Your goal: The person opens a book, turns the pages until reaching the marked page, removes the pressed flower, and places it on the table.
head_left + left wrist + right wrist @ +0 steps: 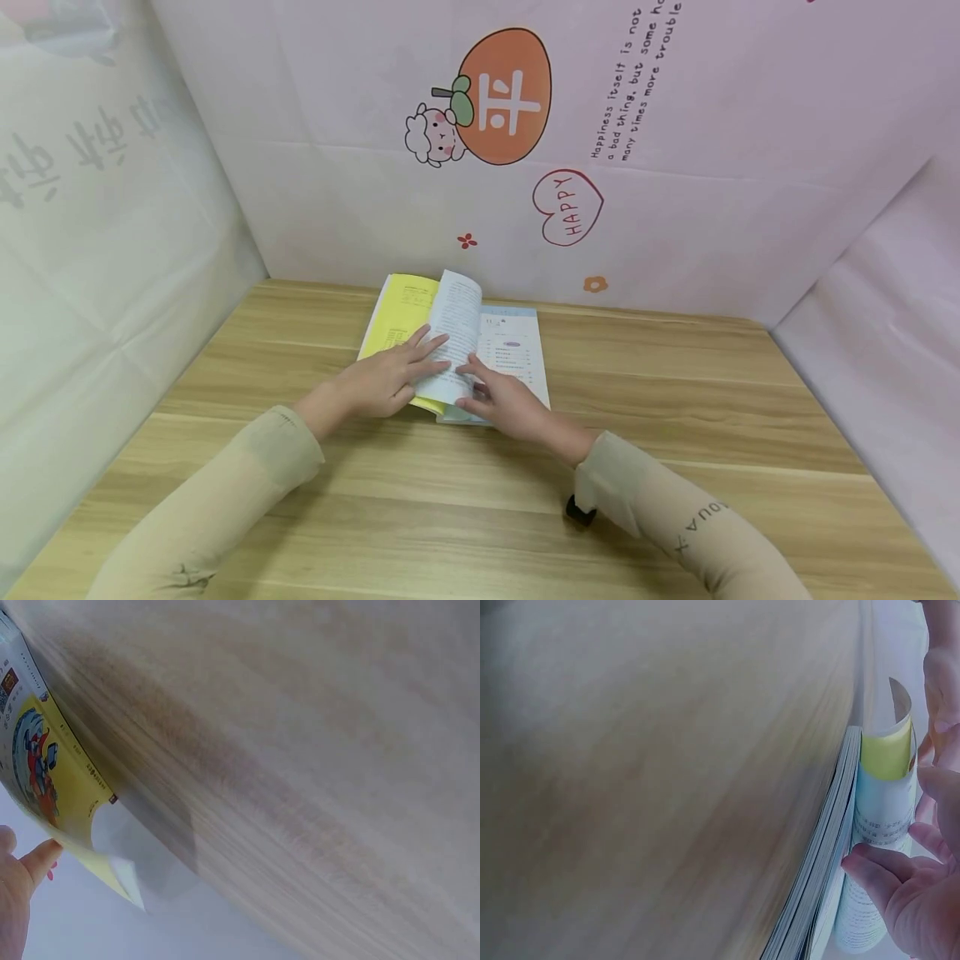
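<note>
An open book (517, 333) lies near the back edge of the table. A curved white page (459, 312) stands partly lifted over its middle, beside a yellow sheet (408, 304) on the left. Fingers spread, my left hand (381, 382) presses on the lifted page and yellow sheet. In the left wrist view, its thumb touches the edge of the bent yellow cover (71, 776). My right hand (510, 404) is at the page's right side, index finger and thumb apart. The right wrist view shows the thick page block (829, 825) close beside its fingertips.
The wooden table (450, 508) extends in front of the book and to both sides. Behind it hangs a pale printed cloth (337, 183), with more cloth at the left and right. Something small and black (580, 511) sits at the right sleeve cuff.
</note>
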Demonstrator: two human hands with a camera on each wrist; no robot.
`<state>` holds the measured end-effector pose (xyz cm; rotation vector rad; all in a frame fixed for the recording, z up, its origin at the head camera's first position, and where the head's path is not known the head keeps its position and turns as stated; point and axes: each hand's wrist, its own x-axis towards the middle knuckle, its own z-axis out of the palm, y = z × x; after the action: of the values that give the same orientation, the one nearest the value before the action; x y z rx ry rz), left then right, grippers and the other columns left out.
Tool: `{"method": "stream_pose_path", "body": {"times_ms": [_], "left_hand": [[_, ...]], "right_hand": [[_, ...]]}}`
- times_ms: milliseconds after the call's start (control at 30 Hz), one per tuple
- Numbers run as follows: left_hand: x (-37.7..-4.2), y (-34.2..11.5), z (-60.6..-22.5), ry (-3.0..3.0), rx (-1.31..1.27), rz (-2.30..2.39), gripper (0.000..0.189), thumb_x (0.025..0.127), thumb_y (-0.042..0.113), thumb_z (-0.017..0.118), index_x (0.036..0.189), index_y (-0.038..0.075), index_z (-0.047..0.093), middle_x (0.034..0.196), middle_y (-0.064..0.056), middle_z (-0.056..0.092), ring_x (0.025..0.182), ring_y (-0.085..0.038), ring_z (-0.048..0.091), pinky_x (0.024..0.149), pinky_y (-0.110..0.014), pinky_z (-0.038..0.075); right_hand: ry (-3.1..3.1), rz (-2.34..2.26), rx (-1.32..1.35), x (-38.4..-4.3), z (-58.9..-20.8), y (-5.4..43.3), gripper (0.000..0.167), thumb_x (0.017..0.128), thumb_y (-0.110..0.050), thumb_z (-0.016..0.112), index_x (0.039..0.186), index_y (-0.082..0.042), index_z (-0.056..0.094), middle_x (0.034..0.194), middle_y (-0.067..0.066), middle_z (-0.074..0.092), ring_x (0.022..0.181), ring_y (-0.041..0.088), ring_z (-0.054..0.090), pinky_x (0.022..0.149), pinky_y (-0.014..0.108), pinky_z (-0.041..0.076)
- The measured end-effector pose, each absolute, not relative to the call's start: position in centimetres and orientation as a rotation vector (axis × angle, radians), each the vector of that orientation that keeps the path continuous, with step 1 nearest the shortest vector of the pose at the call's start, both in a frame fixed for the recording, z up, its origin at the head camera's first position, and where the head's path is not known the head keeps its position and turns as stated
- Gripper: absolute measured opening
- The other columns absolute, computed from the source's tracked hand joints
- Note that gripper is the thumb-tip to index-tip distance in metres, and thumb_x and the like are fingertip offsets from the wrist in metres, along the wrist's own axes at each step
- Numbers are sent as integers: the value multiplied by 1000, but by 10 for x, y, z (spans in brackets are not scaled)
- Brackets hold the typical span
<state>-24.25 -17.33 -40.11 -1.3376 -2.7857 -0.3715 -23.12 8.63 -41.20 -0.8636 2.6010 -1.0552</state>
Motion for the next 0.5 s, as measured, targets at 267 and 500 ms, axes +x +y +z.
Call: {"method": "stream_pose_path", "body": {"times_ms": [267, 500], "left_hand": [[-245, -171, -405, -2791, -1309, -404, 51, 106, 30, 54, 153, 10, 50, 168, -11, 26, 155, -38, 11, 120, -54, 26], [-243, -169, -404, -2859, -1255, -337, 52, 107, 37, 53, 155, 18, 49, 166, -9, 32, 154, -40, 17, 112, -67, 33]], "right_hand": [[2575, -992, -980, -227, -414, 82, 47, 102, -21, 67, 145, -5, 54, 162, 20, 29, 131, 33, 56, 106, 43, 47], [2567, -924, -1035, -224, -411, 81, 42, 103, -18, 65, 143, -7, 57, 162, 16, 31, 136, 33, 51, 110, 46, 43]]}}
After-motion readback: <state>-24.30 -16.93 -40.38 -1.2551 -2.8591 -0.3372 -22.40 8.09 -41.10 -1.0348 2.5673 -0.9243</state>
